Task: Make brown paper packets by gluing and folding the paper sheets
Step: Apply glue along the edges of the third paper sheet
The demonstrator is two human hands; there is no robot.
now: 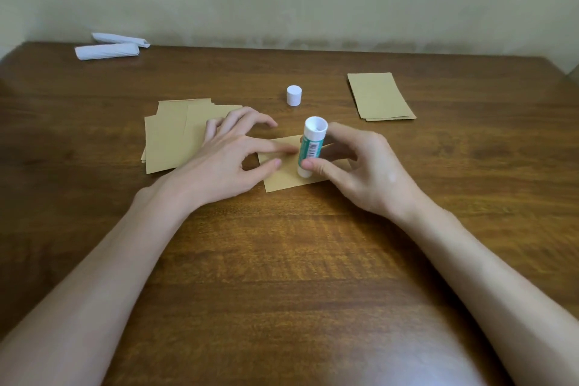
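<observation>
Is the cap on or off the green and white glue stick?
Off: the small white cap stands alone on the brown wooden table, apart from the glue stick the right hand grips.

cap (294,95) behind glue stick (310,147), on table (282,260)

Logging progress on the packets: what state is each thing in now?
Glue stick: uncapped, nearly upright, held by right hand.
Cap: off, standing on the table.
Working sheet: on the table, left hand touching it.
Sheet stack: fanned, flat.
Packet pile: stacked flat.
White paper rolls: lying down.
</observation>
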